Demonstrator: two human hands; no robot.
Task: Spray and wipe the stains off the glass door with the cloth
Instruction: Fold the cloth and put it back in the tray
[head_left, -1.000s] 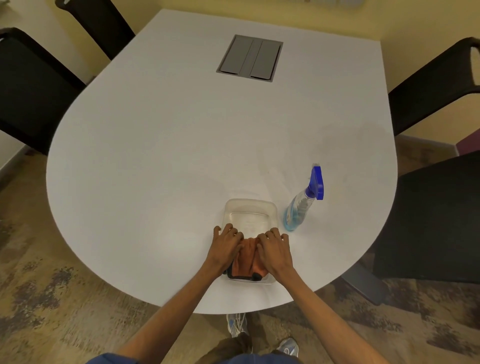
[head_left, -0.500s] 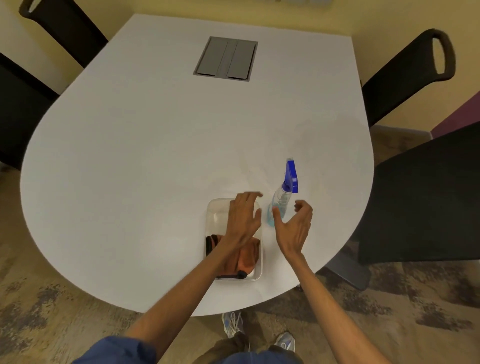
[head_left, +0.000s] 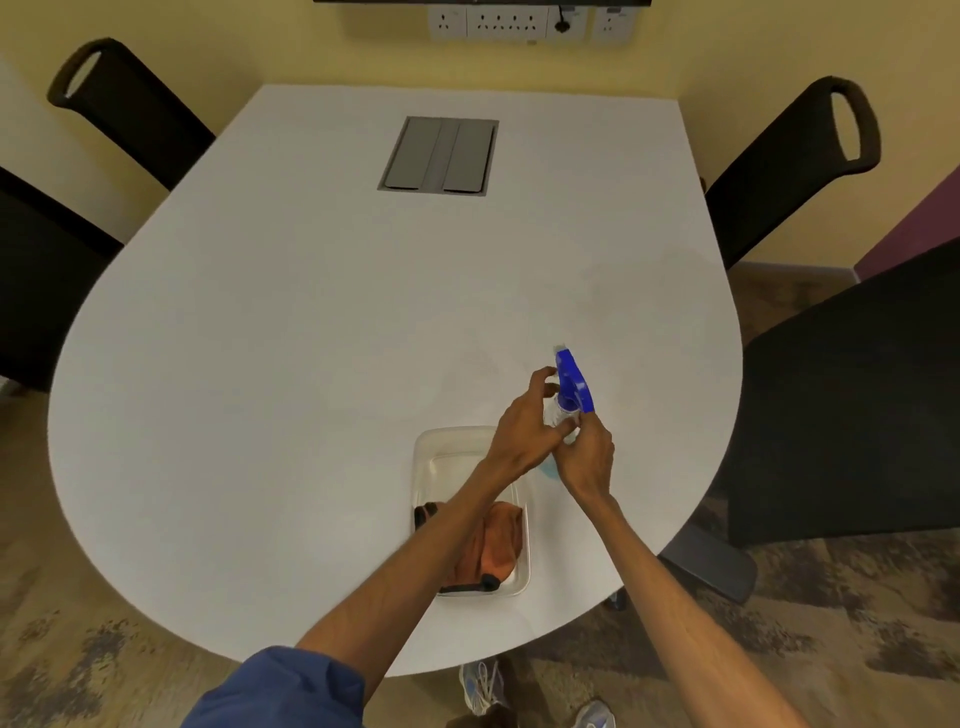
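Observation:
A clear spray bottle (head_left: 573, 382) with a blue trigger head and blue liquid stands on the white table (head_left: 291, 364), right of a clear plastic tray (head_left: 427, 457). My right hand (head_left: 587, 460) is wrapped around the bottle's body, hiding most of it. Reaching across the tray, my left hand (head_left: 524, 426) curves its spread fingers beside the bottle's neck; whether they touch it is unclear. An orange cloth (head_left: 498, 543) with black trim lies bunched in the tray's near end, partly under my left forearm. No glass door is in view.
A grey cable hatch (head_left: 439, 155) is set into the table's far middle. Black chairs stand at the far left (head_left: 124, 109), far right (head_left: 789, 161) and near right (head_left: 852, 405). Wall sockets (head_left: 511, 22) sit behind the table. Patterned carpet lies below.
Both hands left the cloth in the tray and moved right and forward to the bottle. My right hand closed around the bottle. The view tilted up toward the wall.

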